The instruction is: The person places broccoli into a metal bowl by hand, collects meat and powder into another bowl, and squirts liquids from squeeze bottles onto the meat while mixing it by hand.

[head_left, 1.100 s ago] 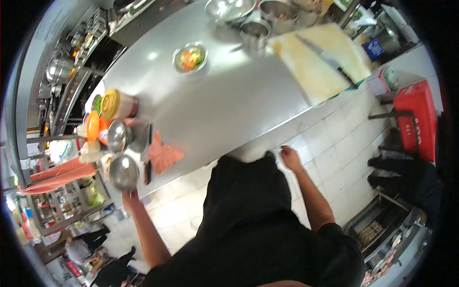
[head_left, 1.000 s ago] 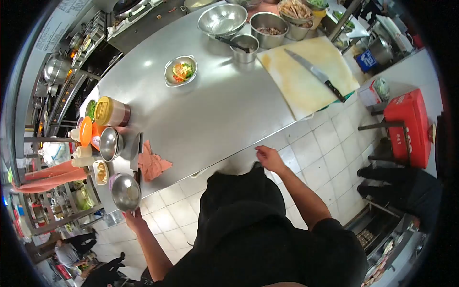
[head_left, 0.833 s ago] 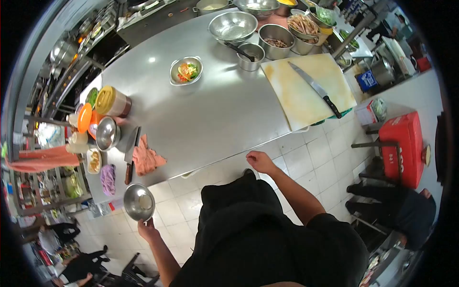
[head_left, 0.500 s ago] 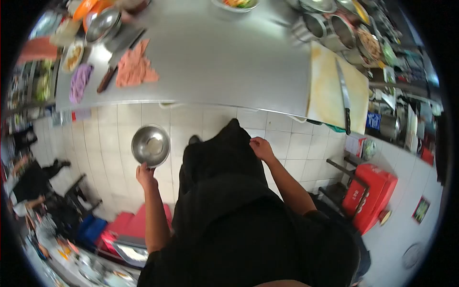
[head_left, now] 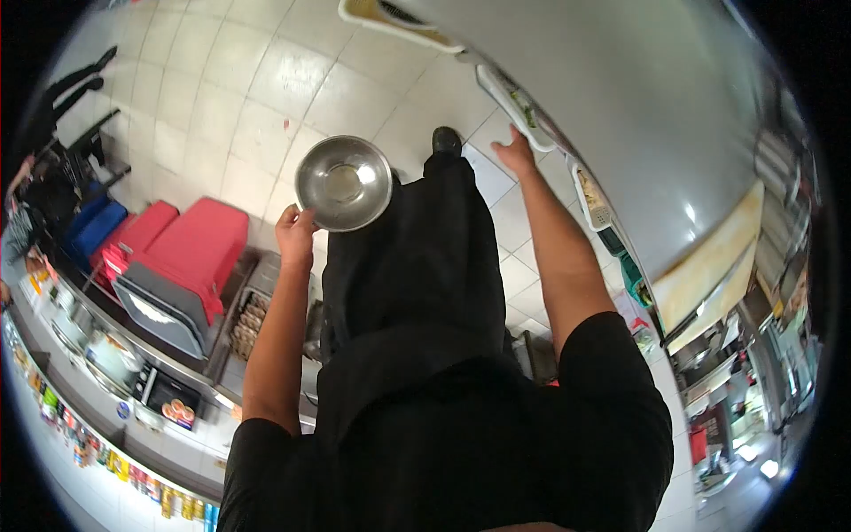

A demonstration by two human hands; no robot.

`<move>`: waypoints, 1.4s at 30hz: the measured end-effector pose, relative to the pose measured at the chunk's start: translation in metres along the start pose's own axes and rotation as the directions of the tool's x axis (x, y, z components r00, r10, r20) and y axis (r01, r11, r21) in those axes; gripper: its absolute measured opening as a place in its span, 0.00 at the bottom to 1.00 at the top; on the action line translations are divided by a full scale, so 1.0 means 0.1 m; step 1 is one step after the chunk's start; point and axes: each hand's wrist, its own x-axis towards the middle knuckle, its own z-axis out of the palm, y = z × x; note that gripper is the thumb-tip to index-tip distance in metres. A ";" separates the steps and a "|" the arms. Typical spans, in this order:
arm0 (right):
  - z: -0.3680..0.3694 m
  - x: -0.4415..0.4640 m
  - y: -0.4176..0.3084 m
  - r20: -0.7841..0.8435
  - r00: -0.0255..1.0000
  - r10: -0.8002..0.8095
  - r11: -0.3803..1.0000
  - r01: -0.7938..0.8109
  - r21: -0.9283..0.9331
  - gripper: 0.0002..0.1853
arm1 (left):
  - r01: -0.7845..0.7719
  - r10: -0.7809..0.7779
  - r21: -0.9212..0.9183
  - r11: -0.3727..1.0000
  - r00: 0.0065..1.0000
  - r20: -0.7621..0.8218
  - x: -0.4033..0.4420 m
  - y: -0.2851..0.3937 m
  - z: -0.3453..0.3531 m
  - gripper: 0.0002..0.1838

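A shiny metal mixing bowl (head_left: 368, 197) hangs over the tiled floor, in front of my dark apron. My left hand (head_left: 296, 232) grips its near-left rim, thumb on top. A pale round patch shows at the bowl's bottom; I cannot tell whether it is contents or reflection. On the other side, my right hand (head_left: 514, 152) is stretched out with its fingers apart and nothing in it. It is nearest to a white basket (head_left: 523, 105) with something green inside, below the steel table's edge. I cannot tell if the fingertips touch the basket.
The steel table (head_left: 620, 80) runs along the right, with a cutting board (head_left: 709, 257) on it. More baskets (head_left: 589, 197) sit beneath its edge. A large red bin-like container (head_left: 199, 244) stands at left. A person (head_left: 53, 168) is at the far left.
The view has turned, so the table now lies on the right. My right hand has reached out toward the baskets, and its fingers have spread. The bowl stays in my left hand.
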 end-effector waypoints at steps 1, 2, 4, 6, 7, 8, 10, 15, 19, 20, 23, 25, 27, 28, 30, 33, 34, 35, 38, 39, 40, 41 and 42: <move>0.19 0.08 0.13 0.013 0.998 -0.060 0.998 0.060 0.008 0.47 | 0.021 -0.021 0.008 1.000 0.999 -0.032 -0.10 -0.14 -0.04 0.01; 0.24 0.20 0.10 0.047 0.999 -0.016 1.000 0.016 -0.012 0.49 | 0.032 -0.032 -0.001 0.999 0.998 -0.051 -0.07 -0.22 -0.01 0.01; 0.36 0.50 0.10 0.032 0.999 -0.008 0.999 0.009 -0.037 0.50 | 0.028 -0.028 0.032 0.999 1.000 -0.009 0.10 -0.51 -0.09 0.01; 0.45 0.88 0.09 -0.025 0.992 -0.124 0.990 0.122 -0.070 0.51 | -0.006 0.005 0.044 0.999 1.000 0.022 0.38 -0.77 -0.18 0.02; 0.47 1.02 0.00 0.011 0.998 -0.061 0.995 0.062 -0.082 0.49 | -0.030 0.029 0.046 0.998 0.999 0.029 0.50 -0.89 -0.21 0.02; 0.48 1.02 0.10 0.056 0.998 0.016 0.995 -0.010 -0.100 0.47 | -0.040 0.038 0.056 0.998 0.999 0.038 0.40 -1.01 -0.18 0.03; 0.70 1.17 0.21 -0.036 0.999 -0.040 0.984 0.033 -0.174 0.42 | -0.009 0.006 0.093 0.996 0.999 0.032 0.48 -1.25 -0.26 0.03; 0.90 1.06 0.11 -0.250 0.967 -0.055 0.975 -0.003 -0.224 0.26 | 0.004 -0.010 0.128 0.992 0.999 0.046 0.73 -1.58 -0.29 0.02; 1.13 0.85 0.14 -0.174 0.972 -0.155 0.970 0.116 -0.213 0.25 | 0.064 -0.073 0.104 0.993 0.993 0.088 0.84 -1.67 -0.21 0.03; 1.20 0.89 0.28 -0.109 0.983 -0.149 0.977 0.129 -0.169 0.26 | 0.065 -0.073 0.091 0.994 0.993 0.088 0.86 -1.63 -0.18 0.03; 1.24 0.83 0.35 0.115 0.992 -0.044 0.999 0.045 -0.006 0.31 | 0.038 -0.049 0.092 0.995 0.993 0.111 0.88 -1.66 -0.13 0.07; 1.10 0.91 0.22 -0.025 0.988 -0.155 0.986 0.153 -0.061 0.31 | 0.029 -0.039 0.071 0.997 0.991 0.131 0.93 -1.68 -0.12 0.08; 1.00 1.06 0.10 -0.248 0.926 -0.284 0.952 0.303 0.041 0.33 | 0.044 -0.049 0.035 0.998 0.985 0.163 0.95 -1.71 -0.14 0.09; 0.87 1.21 -0.02 -0.232 0.942 -0.243 0.969 0.247 -0.015 0.36 | 0.036 -0.038 0.016 0.999 0.984 0.172 0.98 -1.77 -0.14 0.10; 0.61 1.45 -0.34 -0.257 0.954 -0.157 0.986 0.137 -0.094 0.41 | 0.015 -0.011 -0.019 1.000 0.982 0.188 1.03 -1.90 -0.06 0.10; 0.54 1.56 -0.58 -0.354 0.934 -0.043 0.989 -0.010 -0.147 0.44 | -0.026 0.013 0.060 0.998 0.978 0.209 1.03 -1.83 0.05 0.10; 0.58 1.66 -0.52 -0.373 0.928 -0.017 0.987 -0.045 -0.157 0.44 | -0.039 0.027 0.053 0.998 0.976 0.214 1.03 -1.83 0.10 0.11; 0.64 1.77 -0.48 -0.393 0.920 0.007 0.983 -0.078 -0.165 0.43 | -0.052 0.041 0.046 0.998 0.975 0.218 1.02 -1.82 0.14 0.11; 0.87 1.99 -0.44 -0.435 0.898 0.061 0.971 -0.154 -0.183 0.41 | -0.083 0.078 0.014 0.996 0.972 0.221 1.08 -1.81 0.14 0.11; 0.89 2.01 -0.38 -0.438 0.896 0.072 0.970 -0.166 -0.180 0.40 | -0.093 0.089 0.005 0.996 0.971 0.222 1.07 -1.80 0.18 0.11; 0.93 1.99 -0.29 -0.425 0.902 0.073 0.973 -0.158 -0.167 0.39 | -0.090 0.083 0.020 0.996 0.970 0.228 1.07 -1.78 0.22 0.10; 0.97 1.98 -0.19 -0.411 0.908 0.074 0.976 -0.150 -0.155 0.37 | -0.089 0.078 0.035 0.995 0.969 0.234 1.09 -1.76 0.26 0.10; 1.01 1.92 -0.16 -0.407 0.910 0.082 0.987 -0.132 -0.095 0.34 | -0.088 0.074 0.048 0.995 0.968 0.242 1.11 -1.74 0.29 0.10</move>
